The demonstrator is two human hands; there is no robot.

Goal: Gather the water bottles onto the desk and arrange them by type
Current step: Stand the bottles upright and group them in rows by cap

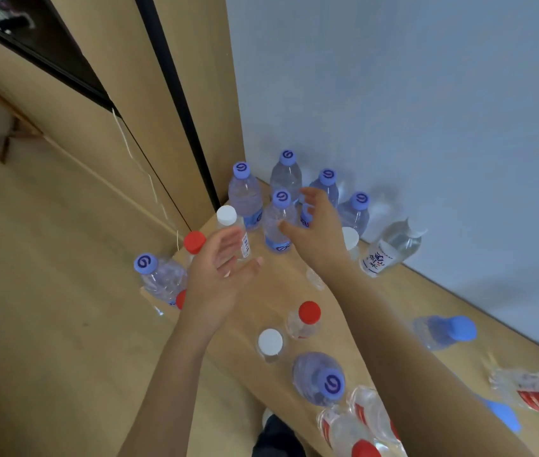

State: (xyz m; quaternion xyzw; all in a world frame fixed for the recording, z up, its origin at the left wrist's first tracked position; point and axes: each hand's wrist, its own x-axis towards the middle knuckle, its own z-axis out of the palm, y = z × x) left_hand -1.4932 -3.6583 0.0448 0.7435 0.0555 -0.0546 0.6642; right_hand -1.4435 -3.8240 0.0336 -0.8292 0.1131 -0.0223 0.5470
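At the far left edge of the desk (294, 278) a purple-capped bottle (159, 275) stands alone, with a red-capped bottle (194, 243) just beyond it. The left hand (218, 275) hovers beside them, palm turned inward, fingers straight and spread, holding nothing. A white-capped bottle (231, 229) stands just past its fingertips, apart from them as far as can be told.

To the right, the purple-capped cluster (286, 179) is packed into the far corner against the wall (393, 94). The right hand (317, 225) reaches in there, fingers loosely curved and open, thumb close to the front cluster bottle (279, 222); whether it touches is unclear.

The step appears to be tidying the purple group. It would go best with each bottle gripped round its body rather than its cap, set down upright beside its own kind, and the strays brought in one at a time.

Further right a leaning white-labelled bottle (390, 249) sits by the wall, well apart from both hands. Nearer, red-, white- and purple-capped bottles remain mixed.
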